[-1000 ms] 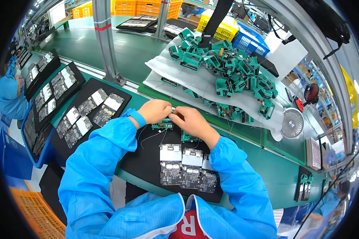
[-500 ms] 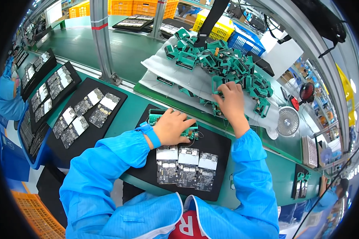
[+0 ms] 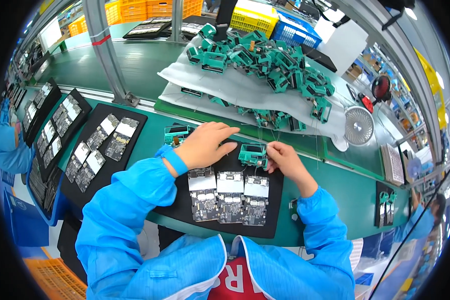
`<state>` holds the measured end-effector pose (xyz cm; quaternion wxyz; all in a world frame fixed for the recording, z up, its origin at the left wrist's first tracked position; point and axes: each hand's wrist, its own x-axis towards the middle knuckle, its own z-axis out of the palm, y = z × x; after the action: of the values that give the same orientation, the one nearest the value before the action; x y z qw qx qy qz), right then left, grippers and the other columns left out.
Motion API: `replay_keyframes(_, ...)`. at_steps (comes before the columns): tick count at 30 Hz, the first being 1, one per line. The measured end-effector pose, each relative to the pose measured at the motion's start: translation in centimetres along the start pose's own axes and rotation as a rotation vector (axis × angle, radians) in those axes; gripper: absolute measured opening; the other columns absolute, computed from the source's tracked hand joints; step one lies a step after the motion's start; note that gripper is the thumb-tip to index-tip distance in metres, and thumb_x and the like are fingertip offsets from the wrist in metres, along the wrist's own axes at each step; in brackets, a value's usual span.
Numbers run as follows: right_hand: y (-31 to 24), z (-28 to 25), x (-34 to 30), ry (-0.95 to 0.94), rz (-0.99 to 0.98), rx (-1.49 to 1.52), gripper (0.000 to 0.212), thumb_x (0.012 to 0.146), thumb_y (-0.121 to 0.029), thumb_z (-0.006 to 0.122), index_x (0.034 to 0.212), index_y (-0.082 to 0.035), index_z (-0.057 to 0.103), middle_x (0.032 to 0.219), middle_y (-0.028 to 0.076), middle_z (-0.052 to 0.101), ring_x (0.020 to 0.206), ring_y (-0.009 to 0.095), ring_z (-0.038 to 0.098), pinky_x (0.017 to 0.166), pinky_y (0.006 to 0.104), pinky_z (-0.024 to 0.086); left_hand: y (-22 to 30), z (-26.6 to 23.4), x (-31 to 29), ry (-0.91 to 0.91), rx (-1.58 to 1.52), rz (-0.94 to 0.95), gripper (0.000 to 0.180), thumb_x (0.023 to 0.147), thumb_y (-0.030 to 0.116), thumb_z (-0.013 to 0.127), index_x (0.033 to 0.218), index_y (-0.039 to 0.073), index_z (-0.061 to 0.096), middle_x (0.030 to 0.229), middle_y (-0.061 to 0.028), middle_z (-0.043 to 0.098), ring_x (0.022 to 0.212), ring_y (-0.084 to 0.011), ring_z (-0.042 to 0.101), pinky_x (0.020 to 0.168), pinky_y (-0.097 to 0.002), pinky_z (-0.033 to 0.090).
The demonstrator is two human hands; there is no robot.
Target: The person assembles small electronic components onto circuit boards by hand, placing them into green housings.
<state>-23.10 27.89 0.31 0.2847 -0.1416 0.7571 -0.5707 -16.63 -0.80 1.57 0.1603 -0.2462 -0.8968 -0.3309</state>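
At the right edge of a green plastic frame (image 3: 253, 154) with a dark panel in it, my right hand (image 3: 288, 161) has thumb and fingers pinched together. The frame sits at the far side of the black mat (image 3: 280, 192). Left of it my left hand (image 3: 203, 145) is palm down, thumb and forefinger apart and pointing at the frame. A second green frame (image 3: 177, 132) lies just beyond that wrist, partly covered; what lies under the palm is hidden. Nearer me three circuit boards (image 3: 230, 197) with white patches lie side by side on the mat.
Beyond the hands, white foam sheets (image 3: 172, 75) bear a heap of green frames (image 3: 265, 60). Another black mat with boards (image 3: 102, 150) lies to the left. A white round fan (image 3: 358, 125) stands right of the foam, and a metal post (image 3: 105, 50) rises at the back left.
My right hand has come down from the heap to the mat, now with a green frame. My left hand has shifted a little left and its thumb and forefinger have come off the frames.
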Motion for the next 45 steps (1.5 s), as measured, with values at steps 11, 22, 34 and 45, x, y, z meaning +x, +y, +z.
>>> replay_keyframes(11,1.6,-1.7,-13.2,0.583,-0.131,-1.105,0.029,0.087,-0.023,0.072,0.111,-0.009,0.067,0.094,0.010,0.068,0.085,0.030,0.067,0.072,0.0412,0.053,1.7,6.2,3.1,-0.071,0.078,-0.108,0.039,0.095,0.035,0.062,0.119,0.005,0.068,0.104,-0.0150,0.070,0.101,-0.0349,0.061,0.090,-0.0444,0.048)
replay_keyframes(22,4.6,0.1,-18.4,0.491,0.139,-0.554,0.041,0.074,-0.018,0.082,0.107,0.000,0.066,0.083,0.012,0.058,0.073,0.029,0.059,0.065,0.0392,0.047,2.4,5.4,3.6,-0.246,0.030,-0.108,0.063,0.075,0.032,0.081,0.127,0.006,0.059,0.115,-0.0135,0.057,0.112,-0.0348,0.056,0.097,-0.0442,0.044)
replay_keyframes(34,1.0,3.2,-8.7,0.138,-0.263,0.053,0.024,0.092,-0.014,0.071,0.107,0.004,0.069,0.113,0.010,0.063,0.104,0.021,0.059,0.088,0.0357,0.047,6.9,7.3,2.5,-0.030,-0.802,-0.370,0.067,0.084,-0.002,0.071,0.138,0.012,0.034,0.109,-0.0069,0.053,0.099,-0.0142,0.058,0.081,-0.0294,0.053)
replay_keyframes(45,2.1,4.7,-11.1,0.379,-0.636,-0.711,0.033,0.067,0.000,0.074,0.099,-0.005,0.066,0.107,0.009,0.067,0.104,0.033,0.061,0.092,0.0442,0.047,5.2,8.9,0.4,-0.068,-0.643,-0.403,0.068,0.083,-0.004,0.073,0.140,0.016,0.041,0.106,-0.0060,0.054,0.095,-0.0121,0.057,0.081,-0.0283,0.053)
